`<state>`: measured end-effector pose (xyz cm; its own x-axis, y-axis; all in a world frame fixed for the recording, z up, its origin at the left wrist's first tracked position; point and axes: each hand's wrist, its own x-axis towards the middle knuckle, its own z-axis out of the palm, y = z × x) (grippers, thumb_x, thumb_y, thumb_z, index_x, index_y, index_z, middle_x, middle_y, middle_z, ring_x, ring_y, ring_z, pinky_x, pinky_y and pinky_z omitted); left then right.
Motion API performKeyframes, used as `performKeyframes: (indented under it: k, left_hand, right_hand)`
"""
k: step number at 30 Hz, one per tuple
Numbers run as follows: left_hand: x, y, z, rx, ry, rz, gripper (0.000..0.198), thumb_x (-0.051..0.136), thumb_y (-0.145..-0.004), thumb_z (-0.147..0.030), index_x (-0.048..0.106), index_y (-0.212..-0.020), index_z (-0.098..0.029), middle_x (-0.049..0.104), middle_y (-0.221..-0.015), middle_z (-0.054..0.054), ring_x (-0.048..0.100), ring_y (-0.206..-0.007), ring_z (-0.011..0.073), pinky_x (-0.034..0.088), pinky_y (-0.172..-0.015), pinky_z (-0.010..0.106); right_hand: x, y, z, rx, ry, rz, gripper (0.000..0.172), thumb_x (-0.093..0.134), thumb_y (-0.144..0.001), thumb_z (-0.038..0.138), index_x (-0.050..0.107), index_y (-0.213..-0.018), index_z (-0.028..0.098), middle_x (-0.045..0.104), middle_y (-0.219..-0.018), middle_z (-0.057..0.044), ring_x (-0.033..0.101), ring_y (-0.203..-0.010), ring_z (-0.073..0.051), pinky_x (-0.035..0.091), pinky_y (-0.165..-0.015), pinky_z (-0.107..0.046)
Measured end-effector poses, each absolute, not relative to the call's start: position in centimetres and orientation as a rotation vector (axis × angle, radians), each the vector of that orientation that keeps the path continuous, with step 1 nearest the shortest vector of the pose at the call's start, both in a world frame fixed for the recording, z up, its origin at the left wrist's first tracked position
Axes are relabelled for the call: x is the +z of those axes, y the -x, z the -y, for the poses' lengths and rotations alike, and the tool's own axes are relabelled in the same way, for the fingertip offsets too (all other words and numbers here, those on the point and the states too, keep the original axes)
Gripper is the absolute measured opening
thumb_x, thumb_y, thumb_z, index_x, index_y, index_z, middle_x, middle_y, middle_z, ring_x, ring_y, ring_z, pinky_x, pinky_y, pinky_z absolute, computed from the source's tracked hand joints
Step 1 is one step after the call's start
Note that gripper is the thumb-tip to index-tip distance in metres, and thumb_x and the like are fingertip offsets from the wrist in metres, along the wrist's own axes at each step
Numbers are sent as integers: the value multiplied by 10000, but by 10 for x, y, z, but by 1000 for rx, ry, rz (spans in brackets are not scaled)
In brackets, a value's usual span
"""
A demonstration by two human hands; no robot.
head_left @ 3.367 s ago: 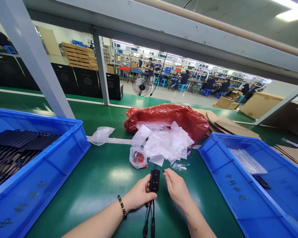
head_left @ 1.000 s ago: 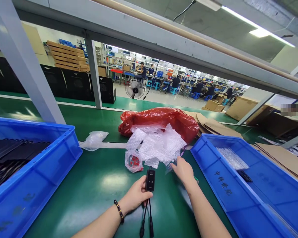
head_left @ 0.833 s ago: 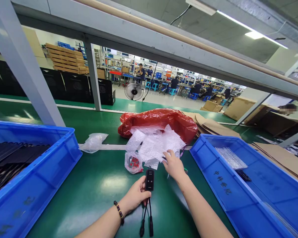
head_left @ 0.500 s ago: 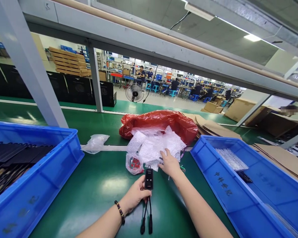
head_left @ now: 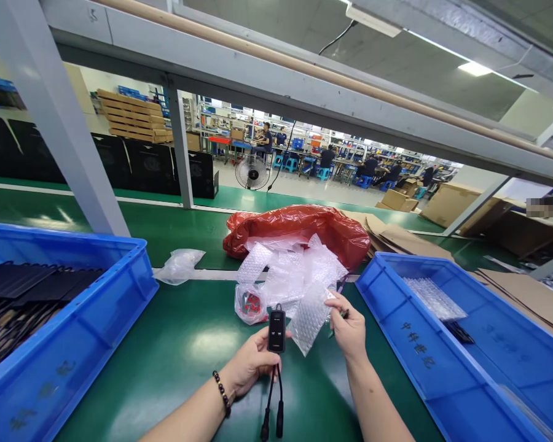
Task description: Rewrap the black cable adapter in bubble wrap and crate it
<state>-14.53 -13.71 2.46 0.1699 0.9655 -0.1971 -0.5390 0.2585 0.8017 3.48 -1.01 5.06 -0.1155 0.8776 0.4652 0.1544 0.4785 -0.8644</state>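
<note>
My left hand grips a small black control box with a loop on top and two short connector leads hanging below. To its right, my right hand pinches a bubble wrap bag by its upper right edge, lifted off the pile. Behind both hands lies a heap of bubble wrap bags spilling from a red plastic bag. A clear bag with red pieces sits left of the control box. Something dark green is partly hidden behind my right hand.
A blue bin with black items stands on the left. Another blue bin, holding a bubble-wrapped item, stands on the right. A crumpled clear bag lies on the green table. Cardboard sheets lie behind.
My right hand has taken a bubble wrap bag from the heap and drawn it back toward me, to the right of the control box. My left hand stays almost still with the box.
</note>
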Motion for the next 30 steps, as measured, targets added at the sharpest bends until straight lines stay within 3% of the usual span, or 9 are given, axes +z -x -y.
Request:
performKeyframes:
  k: [4,8,15,18,20,24,27,30]
  left_hand:
    - [25,143,137,1120,-646,-851,525,695,-538,-159,526,-1035,-156,500,-938,44,517,-544,83,424,-462,221]
    - [25,142,136,1126,-655,-866,485,679,-535,-137,545,-1000,-154,495,-898,27,497,-521,70,418,-446,211]
    - [24,141,136,1135,-642,-890,455,675,-525,-141,545,-961,-145,507,-838,12,482,-497,64,404,-432,202]
    - [23,140,136,1129,-644,-890,409,671,-520,-142,545,-909,-132,497,-731,-6,487,-488,80,399,-428,206]
    - [23,140,135,1128,-651,-872,398,668,-528,-148,555,-909,-121,489,-686,-11,469,-474,75,392,-426,204]
    - [26,140,135,1206,-627,-883,435,674,-549,-171,561,-966,-118,463,-655,-22,438,-487,67,382,-439,200]
    - [28,139,136,1258,-633,-917,441,670,-565,-170,557,-988,-120,469,-674,-17,434,-511,67,380,-461,200]
    - [29,139,135,1269,-654,-941,410,668,-571,-171,562,-963,-114,471,-680,-13,431,-520,71,381,-471,206]
  right_hand:
    - [45,-27,21,1089,910,1278,130,564,-635,233,609,-673,116,609,-745,-45,374,-334,-24,270,-330,-180]
    - [49,-22,24,1245,914,1051,141,607,-557,231,586,-644,122,505,-501,21,358,-317,-41,237,-321,-168]
    - [58,-21,29,1517,944,801,247,641,-491,250,592,-694,118,509,-509,1,369,-366,-56,227,-299,-160]
    - [60,-25,29,1587,856,782,276,616,-534,300,599,-740,118,396,-417,25,411,-409,-90,222,-304,-153]
    - [60,-25,30,1615,803,796,355,612,-578,317,594,-878,130,333,-409,51,387,-402,-85,220,-300,-149]
    - [56,-18,36,1656,897,938,653,690,-601,342,424,-1180,202,500,-672,17,472,-514,-86,225,-291,-124]
    - [52,-12,42,1786,936,1287,556,678,-629,412,495,-1067,121,534,-723,-36,502,-568,-103,239,-294,-129]
    - [47,-11,45,1810,902,1608,441,539,-746,482,547,-924,78,513,-589,-28,388,-401,-56,207,-298,-151]
